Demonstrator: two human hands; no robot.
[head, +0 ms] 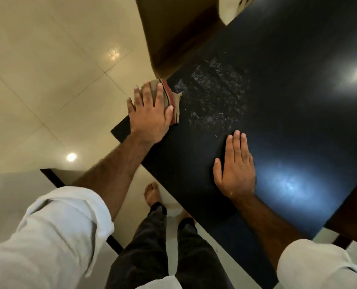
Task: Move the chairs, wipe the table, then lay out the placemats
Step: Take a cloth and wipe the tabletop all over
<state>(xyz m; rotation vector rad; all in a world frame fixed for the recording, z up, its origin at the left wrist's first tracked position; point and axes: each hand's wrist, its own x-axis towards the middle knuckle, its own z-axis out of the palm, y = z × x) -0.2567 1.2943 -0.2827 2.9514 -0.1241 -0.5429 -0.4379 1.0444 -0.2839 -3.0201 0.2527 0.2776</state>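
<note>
The left hand (150,115) lay flat on a folded cloth (172,94), fingers spread and straight, pressing it to the table (298,126) right at the near-left edge. The right hand (235,170) rested palm-down on bare tabletop, fingers straight and close, holding nothing. The hands were well apart.

Just beside the cloth, toward the table's middle, whitish streaks (215,94) marked the dark glossy top, so the wiping looked only partly done. No placemats were in view. Beyond the edge stood a brown piece of furniture (173,38), perhaps a chair, though I could not tell. Below were pale floor tiles (48,65) and a bare foot (151,192).

The cloth sat so near the edge that an outward stroke could carry it off the table, or sweep dirt onto the floor. A light pass could leave the streaks behind. The leaning right palm might also print the gloss where it was already clean.
</note>
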